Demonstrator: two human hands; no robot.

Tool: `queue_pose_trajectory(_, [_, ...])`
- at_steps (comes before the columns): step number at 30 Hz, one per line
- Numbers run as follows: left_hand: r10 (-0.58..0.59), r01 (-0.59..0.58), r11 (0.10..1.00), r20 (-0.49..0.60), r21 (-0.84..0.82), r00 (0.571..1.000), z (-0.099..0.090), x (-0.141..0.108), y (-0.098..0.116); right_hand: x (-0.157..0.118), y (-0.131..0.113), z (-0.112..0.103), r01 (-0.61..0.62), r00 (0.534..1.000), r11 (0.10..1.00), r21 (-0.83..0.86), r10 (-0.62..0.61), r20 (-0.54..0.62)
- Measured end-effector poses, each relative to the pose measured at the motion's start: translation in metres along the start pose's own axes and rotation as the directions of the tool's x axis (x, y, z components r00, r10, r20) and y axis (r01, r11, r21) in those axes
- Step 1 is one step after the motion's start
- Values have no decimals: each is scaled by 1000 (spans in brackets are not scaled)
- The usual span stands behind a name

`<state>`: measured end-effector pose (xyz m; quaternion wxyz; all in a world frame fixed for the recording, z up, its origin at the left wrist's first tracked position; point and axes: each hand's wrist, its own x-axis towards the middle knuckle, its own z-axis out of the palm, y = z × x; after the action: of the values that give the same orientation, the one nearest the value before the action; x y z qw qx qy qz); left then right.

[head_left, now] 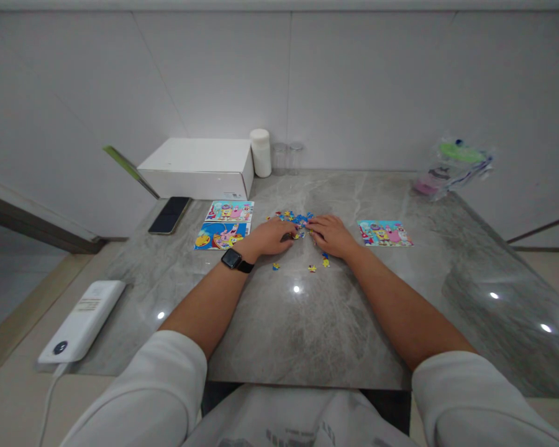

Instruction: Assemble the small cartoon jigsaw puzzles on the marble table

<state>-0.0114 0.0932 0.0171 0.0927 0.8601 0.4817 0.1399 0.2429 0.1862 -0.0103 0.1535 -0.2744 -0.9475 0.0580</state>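
the left hand (274, 237) and right hand (331, 234) bend over the puzzle pieces (302, 218) between their fingertips, seemingly for shared reach; whether either pinches one, i cannot tell. picture cards (220, 236) flank both, probably for easy viewing.

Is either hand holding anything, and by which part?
Can't tell: the left hand and right hand are at flat multicoloured puzzle pieces, any grip too small to see.

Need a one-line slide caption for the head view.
Left hand and right hand at a pile of puzzle pieces on a grey table.
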Motion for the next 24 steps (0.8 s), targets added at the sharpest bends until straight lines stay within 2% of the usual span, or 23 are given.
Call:
queue_pose_trajectory(6, [12, -12, 1000, -13, 14, 1000, -1, 0, -2, -1, 2, -3, -107, 993, 994, -13, 107, -44])
queue_pose_trajectory(13, [-37, 42, 998, -75, 56, 997, 1, 0, -5, 4, 2, -6, -140, 986, 989, -42, 135, -96])
queue_pose_trajectory(16, [-97, 107, 990, -116, 91, 989, -1, -1, -9, 16, 5, -8, -189, 979, 980, -68, 182, -93])
queue_pose_trajectory(20, [-195, 229, 965, -234, 127, 953, -8, -4, -16, 43, 5, -9, -215, 977, 967, -136, 213, -24])
queue_pose_trajectory(24, [-222, 269, 955, -304, 123, 926, -15, -7, -22, 72, 0, -4, -266, 958, 939, -216, 283, 49])
